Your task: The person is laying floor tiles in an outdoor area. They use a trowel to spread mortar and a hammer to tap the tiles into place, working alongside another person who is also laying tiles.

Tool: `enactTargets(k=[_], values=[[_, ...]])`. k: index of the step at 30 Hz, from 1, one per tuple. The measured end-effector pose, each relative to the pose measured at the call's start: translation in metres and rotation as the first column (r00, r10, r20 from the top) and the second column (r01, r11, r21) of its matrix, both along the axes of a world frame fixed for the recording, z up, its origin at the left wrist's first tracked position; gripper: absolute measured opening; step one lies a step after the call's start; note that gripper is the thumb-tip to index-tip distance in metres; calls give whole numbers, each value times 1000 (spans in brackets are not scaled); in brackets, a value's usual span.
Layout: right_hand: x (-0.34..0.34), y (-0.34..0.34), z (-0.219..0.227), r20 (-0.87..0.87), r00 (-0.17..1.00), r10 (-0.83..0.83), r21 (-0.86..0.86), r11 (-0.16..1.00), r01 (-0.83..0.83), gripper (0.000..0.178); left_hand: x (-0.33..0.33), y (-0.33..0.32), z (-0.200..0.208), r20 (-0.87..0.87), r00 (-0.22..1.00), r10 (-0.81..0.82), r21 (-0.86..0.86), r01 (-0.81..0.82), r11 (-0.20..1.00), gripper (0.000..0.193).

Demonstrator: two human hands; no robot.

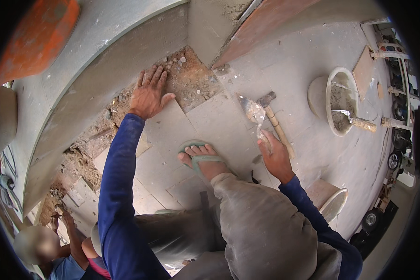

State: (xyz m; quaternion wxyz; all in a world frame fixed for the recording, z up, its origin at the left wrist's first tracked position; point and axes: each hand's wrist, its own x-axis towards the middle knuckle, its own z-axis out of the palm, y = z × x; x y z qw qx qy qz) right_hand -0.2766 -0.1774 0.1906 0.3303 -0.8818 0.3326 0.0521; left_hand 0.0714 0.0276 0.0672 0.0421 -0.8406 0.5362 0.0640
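Note:
My left hand (147,93) lies palm down with its fingers spread, at the edge of a floor tile (159,122) beside a strip of broken rubble and soil (191,79). My right hand (276,157) has its fingers closed around the handle end of a pointed trowel (253,111). Pale mortar smears the trowel's blade, which points away from me. Just right of it a hammer (279,128) with a wooden handle rests on the floor, its head next to the blade. Between my hands is my foot in a green flip-flop (204,158).
A bucket of grey mortar (343,95) stands at the right, a wooden-handled trowel (361,123) in it. Another bucket (329,199) is near my right forearm. A curved concrete wall (102,70) borders the rubble on the left. Lower left, another person (67,254) works at the strip.

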Motion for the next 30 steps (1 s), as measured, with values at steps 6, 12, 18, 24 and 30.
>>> enactTargets(k=[6,12,18,24,30], values=[[21,10,-4,67,998,-11,70,998,7,42,-54,-40,-16,-320,871,-372,-262,296,918,86],[8,2,2,70,997,-14,26,1000,12,42,-22,-5,-24,-232,951,-204,-76,191,979,87],[-5,-1,-5,75,993,-96,65,994,91,43,-17,-23,1,-257,929,-268,-140,238,961,85],[11,13,4,-15,998,-68,187,980,70,42,-50,-80,-38,-327,830,-451,-365,329,871,78],[1,3,-2,-31,997,-66,143,987,69,41,-36,-63,-22,-345,906,-245,-65,238,969,82]])
